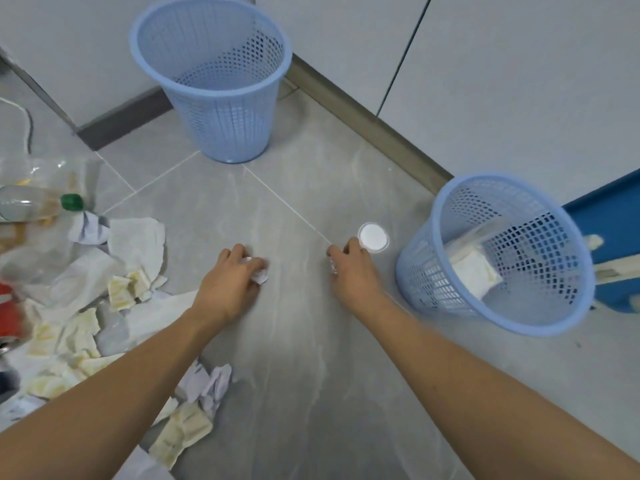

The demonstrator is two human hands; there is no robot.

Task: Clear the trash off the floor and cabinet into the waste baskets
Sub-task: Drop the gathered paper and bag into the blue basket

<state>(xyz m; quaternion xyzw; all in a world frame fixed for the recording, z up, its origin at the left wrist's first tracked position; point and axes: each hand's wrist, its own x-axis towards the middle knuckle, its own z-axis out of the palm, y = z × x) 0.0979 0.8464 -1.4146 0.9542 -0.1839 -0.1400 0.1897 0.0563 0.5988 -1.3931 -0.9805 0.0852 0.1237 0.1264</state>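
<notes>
Two blue mesh waste baskets stand on the grey tile floor: one (221, 98) at the back by the wall, holding nothing I can see, the other (498, 258) at the right with a white folded paper (472, 268) inside. My left hand (232, 282) grips a crumpled white paper ball (259, 270) low over the floor at centre. My right hand (353, 268) holds a small white scrap (333, 266), its fingers curled round it, just left of the right basket. A pile of trash (86, 289) lies at the left: tissues, yellowish wrappers and crumpled paper.
A clear plastic bottle with a green cap (41, 202) lies at the far left. A round white spot (373, 236) sits on the floor by my right hand. A blue object (613, 244) stands behind the right basket. White cabinet doors (519, 81) line the back.
</notes>
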